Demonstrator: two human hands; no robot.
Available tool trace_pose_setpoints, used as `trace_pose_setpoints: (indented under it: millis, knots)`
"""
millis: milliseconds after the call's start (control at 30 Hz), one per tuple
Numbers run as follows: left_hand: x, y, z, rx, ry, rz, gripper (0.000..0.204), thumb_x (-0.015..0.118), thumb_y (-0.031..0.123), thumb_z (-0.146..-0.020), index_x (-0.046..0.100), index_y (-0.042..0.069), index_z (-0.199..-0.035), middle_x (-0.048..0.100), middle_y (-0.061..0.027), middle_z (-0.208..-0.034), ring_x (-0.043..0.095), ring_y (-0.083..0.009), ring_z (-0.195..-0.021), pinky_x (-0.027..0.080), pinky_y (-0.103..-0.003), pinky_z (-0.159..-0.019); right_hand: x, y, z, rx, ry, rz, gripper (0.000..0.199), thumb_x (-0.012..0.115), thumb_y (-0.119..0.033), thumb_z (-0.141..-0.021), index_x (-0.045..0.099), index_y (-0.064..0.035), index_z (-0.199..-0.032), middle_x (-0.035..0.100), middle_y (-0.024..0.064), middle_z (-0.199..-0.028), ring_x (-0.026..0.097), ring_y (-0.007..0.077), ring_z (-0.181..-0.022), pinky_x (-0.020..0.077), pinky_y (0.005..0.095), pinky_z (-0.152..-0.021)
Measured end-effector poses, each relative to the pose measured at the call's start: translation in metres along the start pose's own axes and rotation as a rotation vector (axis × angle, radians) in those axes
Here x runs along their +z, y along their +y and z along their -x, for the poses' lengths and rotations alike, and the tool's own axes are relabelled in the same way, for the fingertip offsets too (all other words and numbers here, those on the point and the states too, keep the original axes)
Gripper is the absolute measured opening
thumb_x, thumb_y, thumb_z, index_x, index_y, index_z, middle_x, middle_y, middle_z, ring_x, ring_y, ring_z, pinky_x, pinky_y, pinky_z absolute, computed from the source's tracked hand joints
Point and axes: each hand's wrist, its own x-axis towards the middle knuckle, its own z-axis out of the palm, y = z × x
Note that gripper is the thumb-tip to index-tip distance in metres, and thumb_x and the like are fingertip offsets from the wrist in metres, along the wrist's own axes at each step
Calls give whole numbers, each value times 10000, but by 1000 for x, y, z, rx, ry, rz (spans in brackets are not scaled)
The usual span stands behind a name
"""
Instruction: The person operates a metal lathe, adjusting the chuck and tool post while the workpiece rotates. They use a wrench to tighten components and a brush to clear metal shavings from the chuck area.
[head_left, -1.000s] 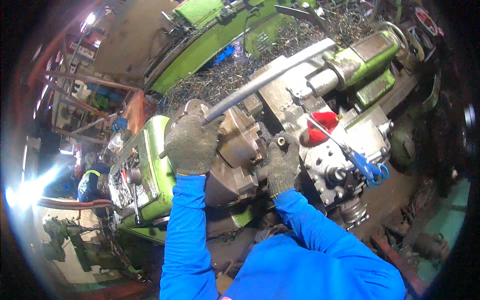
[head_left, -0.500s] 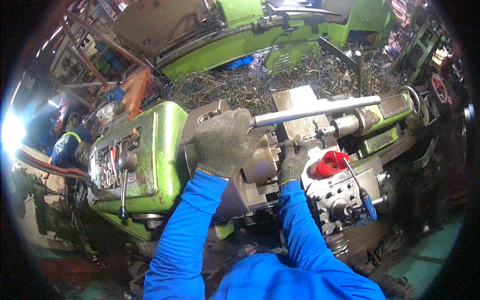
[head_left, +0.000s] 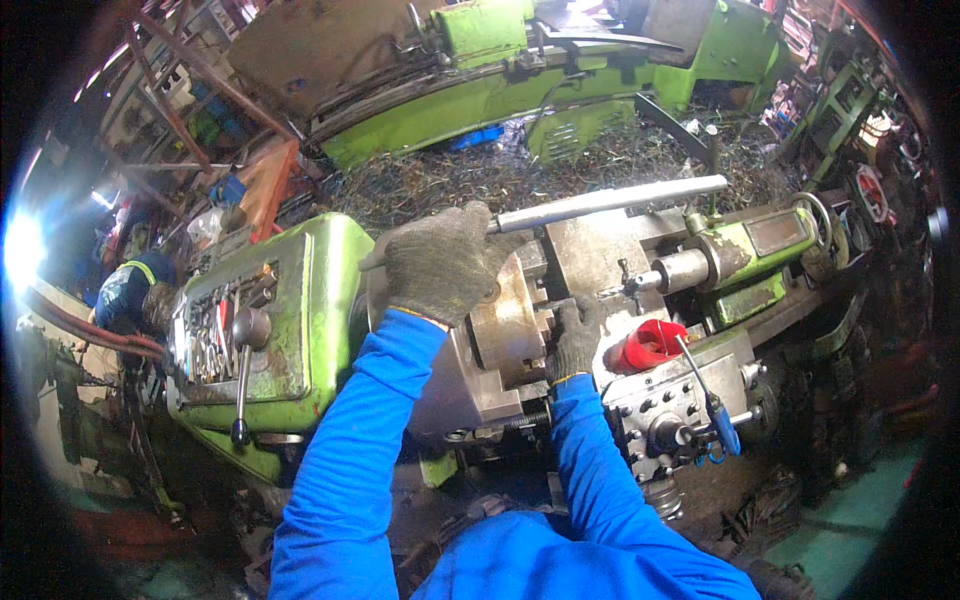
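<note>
My gloved left hand is wrapped round the near end of a long metal bar above the lathe chuck. The bar reaches out to the right over the lathe bed, and a short end pokes out left of the glove. At the right face of the chuck is my gloved right hand, its fingers bent by the jaws; what they pinch is hidden. Right of that hand, a drill chuck sits in the tailstock, pointing at the lathe chuck.
A red cup stands beside the tool post, near a blue-handled tool. Small tools fill a tray on the green headstock. Metal shavings lie behind; another green lathe is beyond. A person bends at far left.
The bar's far end has shifted left and away from me, with my left hand still round it. My right hand has come slightly nearer to me along the chuck face.
</note>
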Motion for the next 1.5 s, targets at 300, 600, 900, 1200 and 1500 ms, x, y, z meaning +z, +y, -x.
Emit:
trace_pose_setpoints:
  millis: [300,600,900,1200,1500]
  knots:
    - [-12,13,-2,21,-58,14,430,732,513,-907,624,111,-799,635,-142,-734,677,-376,-700,509,-506,-627,-9,6,0,34,28,-212,347,529,-140,-1051,464,-28,-1373,657,102,-949,680,175,-678,569,295,-526]
    - [-15,19,9,16,-33,44,358,837,411,-775,683,103,-872,680,-127,-798,687,-380,-757,534,-499,-692,-16,12,6,-8,136,-354,310,519,-213,-1103,408,-94,-1366,615,117,-1035,693,229,-739,635,368,-613]
    - [-18,23,27,9,-69,6,333,898,362,-733,716,110,-853,677,-93,-781,673,-315,-699,507,-450,-628,-6,0,4,-88,85,-182,350,560,-262,-1107,466,-88,-1395,623,55,-1023,646,134,-816,569,259,-644]
    - [-27,24,36,5,-129,-6,350,826,434,-748,684,148,-891,576,-84,-769,605,-296,-673,433,-476,-588,-6,13,-5,-129,15,-194,370,667,-325,-1054,511,-81,-1284,640,47,-1035,659,135,-869,567,276,-691]
    - [-23,20,35,43,-98,-17,326,800,420,-801,704,147,-952,600,-76,-805,619,-290,-701,444,-471,-599,-9,16,-9,-112,-14,66,333,697,-303,-1033,591,-59,-1234,626,30,-1037,599,106,-858,531,265,-689]
